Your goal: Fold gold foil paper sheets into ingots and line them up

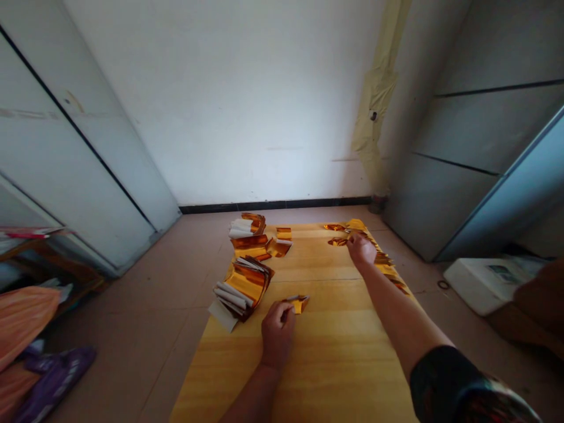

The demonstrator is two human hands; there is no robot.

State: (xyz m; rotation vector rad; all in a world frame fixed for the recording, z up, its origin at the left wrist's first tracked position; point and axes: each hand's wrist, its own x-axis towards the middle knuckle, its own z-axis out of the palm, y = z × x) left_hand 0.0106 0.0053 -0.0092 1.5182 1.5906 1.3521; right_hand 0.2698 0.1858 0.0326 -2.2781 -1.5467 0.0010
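Observation:
My left hand [277, 329] rests on the wooden board [317, 364], fingers curled, pinching a small folded gold foil piece [300, 303]. Just left of it lies a fanned stack of gold and white foil sheets [241, 285]. My right hand [361, 249] is stretched to the board's far right, fingers closed on a folded gold piece [338, 241] beside a row of folded gold pieces [388, 265] along the right edge. Another folded gold piece [333, 227] lies just beyond.
More gold foil stacks [249, 230] and loose sheets [282, 241] lie at the board's far left. A tiled floor surrounds the board. White appliance [487, 283] at right, purple slippers [55, 376] and orange cloth [22, 317] at left, white wall ahead.

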